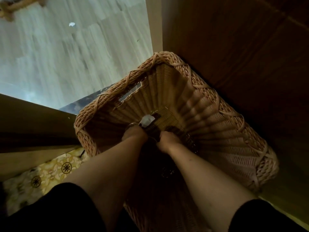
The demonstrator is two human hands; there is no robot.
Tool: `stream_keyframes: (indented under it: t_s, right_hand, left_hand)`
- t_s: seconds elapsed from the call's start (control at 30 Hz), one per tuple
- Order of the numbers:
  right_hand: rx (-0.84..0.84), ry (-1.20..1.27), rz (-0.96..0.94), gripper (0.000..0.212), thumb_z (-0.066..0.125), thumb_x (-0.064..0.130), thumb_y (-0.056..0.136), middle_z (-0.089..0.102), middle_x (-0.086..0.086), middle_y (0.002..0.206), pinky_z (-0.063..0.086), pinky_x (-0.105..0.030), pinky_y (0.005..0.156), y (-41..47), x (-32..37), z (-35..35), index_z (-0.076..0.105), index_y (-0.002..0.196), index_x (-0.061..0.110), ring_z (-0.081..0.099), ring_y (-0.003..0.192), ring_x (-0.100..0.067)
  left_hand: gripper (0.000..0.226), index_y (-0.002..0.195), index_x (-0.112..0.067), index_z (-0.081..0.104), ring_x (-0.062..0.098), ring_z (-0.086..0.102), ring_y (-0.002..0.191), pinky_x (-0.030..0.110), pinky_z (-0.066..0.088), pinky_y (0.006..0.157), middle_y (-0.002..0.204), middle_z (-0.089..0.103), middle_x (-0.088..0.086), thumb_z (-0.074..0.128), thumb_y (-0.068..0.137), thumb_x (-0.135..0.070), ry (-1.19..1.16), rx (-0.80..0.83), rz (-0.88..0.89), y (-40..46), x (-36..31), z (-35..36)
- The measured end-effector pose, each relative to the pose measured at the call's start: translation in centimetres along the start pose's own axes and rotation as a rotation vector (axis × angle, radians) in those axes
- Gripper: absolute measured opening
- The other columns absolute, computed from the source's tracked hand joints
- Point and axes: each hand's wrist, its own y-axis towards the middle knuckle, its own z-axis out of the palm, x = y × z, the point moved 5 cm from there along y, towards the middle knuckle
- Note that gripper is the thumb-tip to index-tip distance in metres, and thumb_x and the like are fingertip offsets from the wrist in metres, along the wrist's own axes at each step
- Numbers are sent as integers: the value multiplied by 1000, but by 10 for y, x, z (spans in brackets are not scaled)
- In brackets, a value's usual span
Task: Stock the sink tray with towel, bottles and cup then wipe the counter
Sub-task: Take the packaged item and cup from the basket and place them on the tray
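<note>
Head view: tall wicker basket (209, 101) wedged against a dark wood cabinet (242, 47) on its right — pale floor (66, 56) open to the left. Both forearms reach deep inside. Left hand (133, 132) and right hand (168, 139) are down among dark items (153, 129) near the bottom; grip of either cannot be told. A white tag (147, 120) shows just above the left hand.

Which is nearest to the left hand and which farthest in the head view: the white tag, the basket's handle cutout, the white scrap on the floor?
From the left hand:
1. White tag, just beside it, inside the basket.
2. Handle cutout, in the far wall.
3. White scrap, far off on the floor.
</note>
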Motion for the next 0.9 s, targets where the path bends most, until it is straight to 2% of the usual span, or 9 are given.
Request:
stream_keyframes:
  t_s: [0.2,0.37,0.47,0.57,0.7,0.8,0.9]
  right_hand:
    - [-32,83,59,36,58,24,99,59,-15,138,45,-38,103,39,-7,32,63,131,9,56,126,-33]
    - [-11,62,84,30,54,19,100,62,-14,133,49,-39,100,53,-18,49,66,126,9,59,122,-32]
    - [-17,55,92,30,53,17,100,63,-14,132,48,-38,100,56,-21,51,68,124,9,59,121,-33]
    - [-48,29,95,28,58,15,97,64,-16,130,49,-38,98,52,-21,41,68,122,6,60,120,-34]
    - [-107,-31,89,30,59,15,96,63,-15,131,49,-39,97,30,-16,9,66,124,5,60,122,-33]
    - [-183,-62,74,29,58,19,98,63,-16,130,49,-40,98,3,-10,-25,66,122,5,60,119,-35]
    - [-208,-52,42,28,60,17,96,67,-15,123,51,-35,90,-27,-5,-59,68,121,7,64,112,-33]
  left_hand:
    - [49,136,-8,53,31,55,125,42,48,98,138,54,16,60,96,-36,-92,-105,-182,26,1,17]
    - [46,139,-7,48,31,57,122,42,48,93,137,55,17,51,102,-33,-5,-222,-213,36,5,29]
    - [35,132,-9,55,28,60,116,39,49,86,129,60,12,47,103,-28,27,-279,-204,39,3,29]
    - [31,124,-8,60,28,61,113,39,49,81,124,63,12,52,100,-27,61,-264,-144,37,-1,23]
    - [20,108,-10,66,26,66,95,37,50,69,104,69,9,56,97,-22,118,-267,-12,14,-11,6]
    - [11,102,-12,64,23,66,83,37,56,71,91,66,6,56,96,-15,119,-336,98,-17,-23,-13]
    - [7,97,-16,64,19,64,75,37,57,69,84,64,1,57,95,-15,92,-370,192,-55,-32,-31]
